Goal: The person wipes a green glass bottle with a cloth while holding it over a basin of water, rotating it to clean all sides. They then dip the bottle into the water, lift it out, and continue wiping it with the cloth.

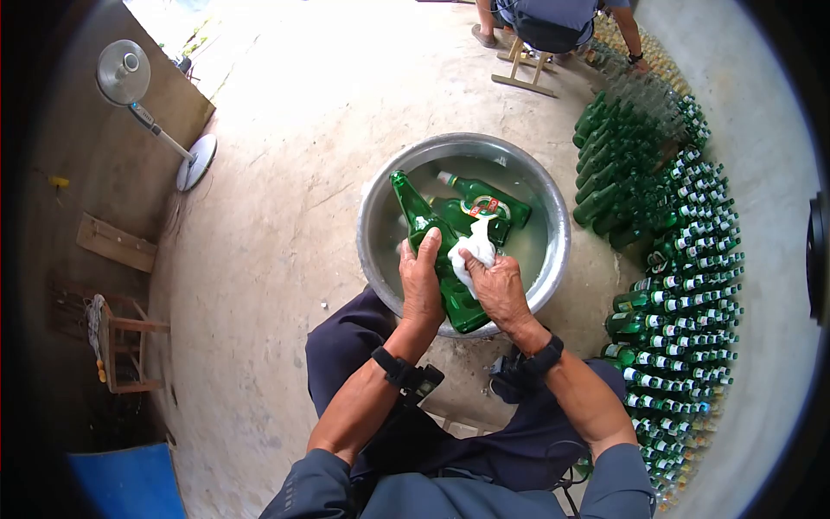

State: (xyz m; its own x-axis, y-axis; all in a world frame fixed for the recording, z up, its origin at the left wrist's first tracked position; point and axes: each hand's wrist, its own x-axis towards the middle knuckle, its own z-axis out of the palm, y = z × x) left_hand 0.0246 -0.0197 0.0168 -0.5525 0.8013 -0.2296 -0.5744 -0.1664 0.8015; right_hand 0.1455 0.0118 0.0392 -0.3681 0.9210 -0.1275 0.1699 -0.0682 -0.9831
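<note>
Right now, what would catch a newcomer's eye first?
Probably the metal basin at centre, with submerged bottles lying in its cloudy water; over it, the left hand holds a green bottle and the right hand grips a white cloth. Next, the massed bottles by the pale wall on the right, then the standing fan upper left.

The right hand (499, 284) partly hides the cloth (476, 246); the top edge crops a co-worker (546, 26).

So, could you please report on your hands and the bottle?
Left hand gripping green bottle, tilted over basin. Right hand holding white cloth at its side. Other bottles close by in water.
</note>
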